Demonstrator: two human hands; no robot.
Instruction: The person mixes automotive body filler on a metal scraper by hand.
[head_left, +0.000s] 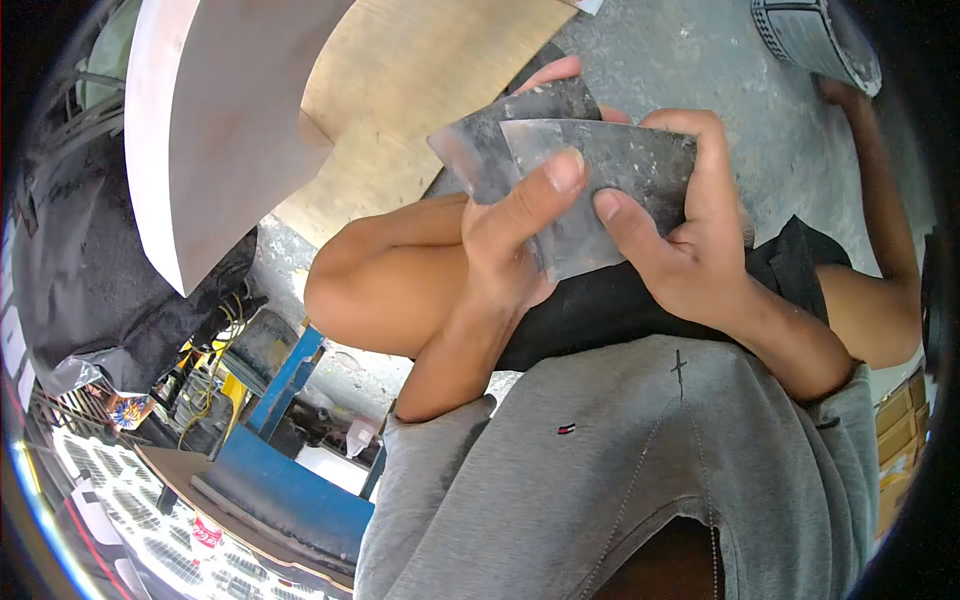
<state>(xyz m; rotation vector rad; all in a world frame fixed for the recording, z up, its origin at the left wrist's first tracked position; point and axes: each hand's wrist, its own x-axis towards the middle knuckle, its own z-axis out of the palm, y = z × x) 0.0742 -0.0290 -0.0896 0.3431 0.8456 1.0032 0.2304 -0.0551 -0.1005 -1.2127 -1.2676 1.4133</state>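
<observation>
Two thin, grey, smeared spreader plates are held up in front of my lap, one overlapping the other. The front spreader plate (600, 240) has pale specks and smudges. My right hand (700, 240) grips it, thumb on its face and index finger bent around its right edge. Behind it, the rear spreader plate (465, 150) sticks out up and to the left. My left hand (510, 230) is closed on it, fingertips showing past its top edge; the left thumb lies across the front, over the overlap. The other fingers are mostly hidden behind the plates.
A tan board (400, 90) lies on the grey floor (660, 60) ahead. A large white curved panel (230, 110) rises at left. At upper right stands a grey bucket (815, 45) by my foot. A blue metal frame (270, 480) is at lower left.
</observation>
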